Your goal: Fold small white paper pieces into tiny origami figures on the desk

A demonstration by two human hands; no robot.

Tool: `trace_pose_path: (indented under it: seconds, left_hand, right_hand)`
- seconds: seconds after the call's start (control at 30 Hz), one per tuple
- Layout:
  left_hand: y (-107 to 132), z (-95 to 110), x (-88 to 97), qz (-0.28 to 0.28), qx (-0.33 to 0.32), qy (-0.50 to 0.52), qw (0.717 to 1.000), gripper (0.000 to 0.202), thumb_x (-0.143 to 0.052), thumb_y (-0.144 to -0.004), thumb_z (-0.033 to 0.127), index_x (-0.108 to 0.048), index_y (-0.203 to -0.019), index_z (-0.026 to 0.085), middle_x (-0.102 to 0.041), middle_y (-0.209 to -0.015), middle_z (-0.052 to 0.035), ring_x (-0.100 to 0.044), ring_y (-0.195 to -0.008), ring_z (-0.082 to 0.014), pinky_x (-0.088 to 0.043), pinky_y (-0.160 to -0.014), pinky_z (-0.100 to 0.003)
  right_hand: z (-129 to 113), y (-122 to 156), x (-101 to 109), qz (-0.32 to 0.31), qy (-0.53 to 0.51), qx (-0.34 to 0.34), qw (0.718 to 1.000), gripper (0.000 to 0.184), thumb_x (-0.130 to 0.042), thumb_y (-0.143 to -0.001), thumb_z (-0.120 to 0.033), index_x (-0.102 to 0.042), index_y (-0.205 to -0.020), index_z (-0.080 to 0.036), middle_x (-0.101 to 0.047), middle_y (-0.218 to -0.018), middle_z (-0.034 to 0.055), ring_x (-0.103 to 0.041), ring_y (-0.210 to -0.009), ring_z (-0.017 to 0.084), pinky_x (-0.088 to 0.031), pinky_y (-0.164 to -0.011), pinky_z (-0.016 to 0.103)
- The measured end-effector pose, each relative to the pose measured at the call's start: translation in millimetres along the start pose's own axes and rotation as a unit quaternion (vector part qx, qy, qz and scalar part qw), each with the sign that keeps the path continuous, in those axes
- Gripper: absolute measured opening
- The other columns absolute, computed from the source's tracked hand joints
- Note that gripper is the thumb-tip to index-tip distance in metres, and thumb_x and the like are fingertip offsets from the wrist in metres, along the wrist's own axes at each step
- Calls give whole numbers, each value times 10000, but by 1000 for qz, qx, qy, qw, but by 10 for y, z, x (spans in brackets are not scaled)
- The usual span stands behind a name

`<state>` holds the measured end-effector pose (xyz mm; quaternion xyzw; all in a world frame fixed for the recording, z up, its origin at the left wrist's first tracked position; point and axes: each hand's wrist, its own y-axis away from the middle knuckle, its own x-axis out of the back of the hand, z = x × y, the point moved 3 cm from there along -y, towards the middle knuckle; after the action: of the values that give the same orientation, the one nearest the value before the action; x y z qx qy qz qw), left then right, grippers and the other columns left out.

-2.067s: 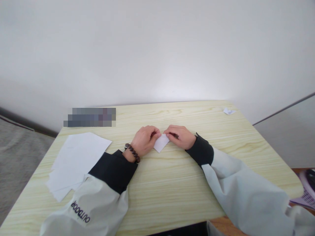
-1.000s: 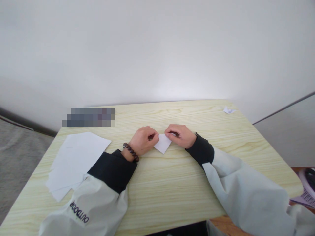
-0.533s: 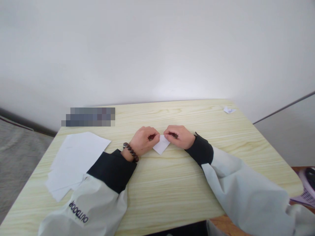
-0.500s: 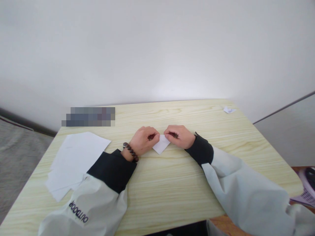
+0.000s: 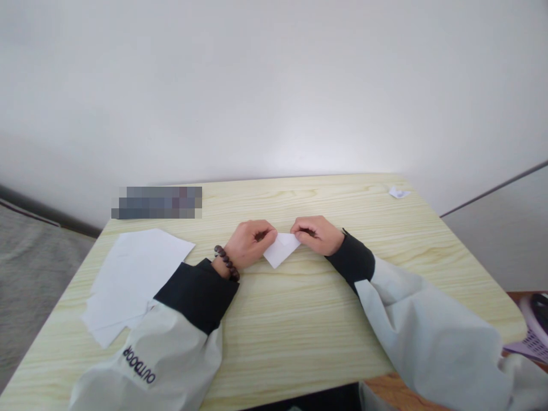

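Observation:
A small piece of folded white paper [image 5: 279, 251] is held between my two hands above the middle of the table, one corner pointing toward me. My left hand [image 5: 252, 242] pinches its left side between thumb and fingers; a dark beaded bracelet [image 5: 226, 264] circles that wrist. On the other side, my right hand [image 5: 317, 234] pinches the upper right corner. The fingertips cover both upper edges of the paper, so the folds there are hidden.
Several white sheets [image 5: 137, 274] lie overlapping at the table's left, partly under my left sleeve. A blurred-out dark object [image 5: 158, 203] sits at the back left. A small folded white paper piece [image 5: 399, 193] rests at the back right. The white wall [image 5: 274, 103] borders the table's far edge.
My right hand has shifted slightly to the right, away from the left one. More of the paper's surface shows between the hands now.

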<state>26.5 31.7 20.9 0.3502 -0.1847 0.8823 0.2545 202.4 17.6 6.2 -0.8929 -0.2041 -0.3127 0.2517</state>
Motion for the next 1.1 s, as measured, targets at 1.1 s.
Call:
trace_pose_path:
  seconds: [1.1]
  left_hand:
    - [-20,-11,-20,-8,-11,-35,999,273,-437,-801,244,-664,-696,134,-628,-624,-14,-509,-582,-113,-362,-557,-221]
  right_hand:
    - [-59,9,-32,18,48,24,998,128,-448,-800,-165,-497,-681,-167,-483,-614,-10,-415,-543,98,-321,-527,217]
